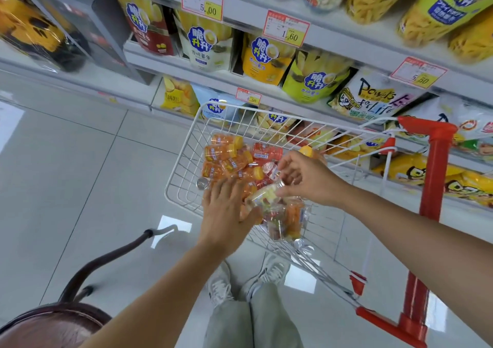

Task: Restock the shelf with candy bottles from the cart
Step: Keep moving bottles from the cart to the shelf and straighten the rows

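Two arms (160, 281) are being stretched over the cart (186, 166). On the left, the left hand (226, 211) is being held flat on the bottles (221, 152), fingers straight, gripping nothing. Just right of it, a clear bottle (262, 196) is being pinched near its top by the right hand (309, 179). It is lying slanted, top pointing up-right toward the shelf (333, 31).

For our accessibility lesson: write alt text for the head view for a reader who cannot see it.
Two hands reach into a wire cart of orange candy bottles: the right hand pinches a clear bottle, the left hand rests on the pile. Snack bags fill shelves behind.
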